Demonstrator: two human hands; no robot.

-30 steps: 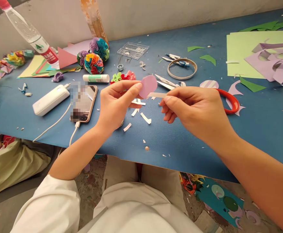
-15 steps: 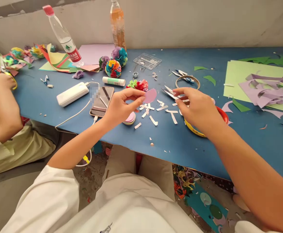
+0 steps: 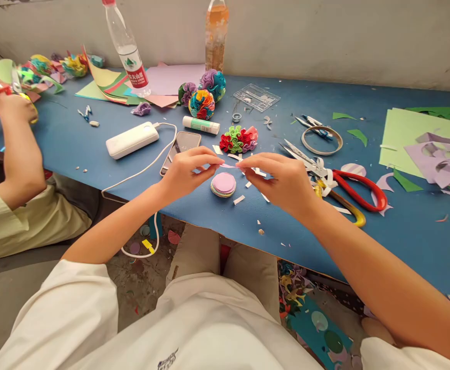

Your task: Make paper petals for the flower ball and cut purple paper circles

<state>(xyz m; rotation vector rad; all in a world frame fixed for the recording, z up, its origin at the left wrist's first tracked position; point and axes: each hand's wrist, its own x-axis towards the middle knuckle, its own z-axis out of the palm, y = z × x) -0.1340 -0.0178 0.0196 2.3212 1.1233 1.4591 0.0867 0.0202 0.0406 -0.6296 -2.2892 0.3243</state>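
Hands point(image 3: 186, 168) point(image 3: 284, 181) pinch lilac paper point(image 3: 228, 166).

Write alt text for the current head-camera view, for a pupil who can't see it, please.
A person's left hand and right hand pinch a lilac piece of paper above a blue table. Nearby sits a stack of round paper discs, with red-handled scissors to the right and curled paper rosettes behind.

We have one lilac paper piece point(image 3: 229, 166), nearly edge-on, ends pinched by our left hand point(image 3: 188, 167) and right hand point(image 3: 286, 180)
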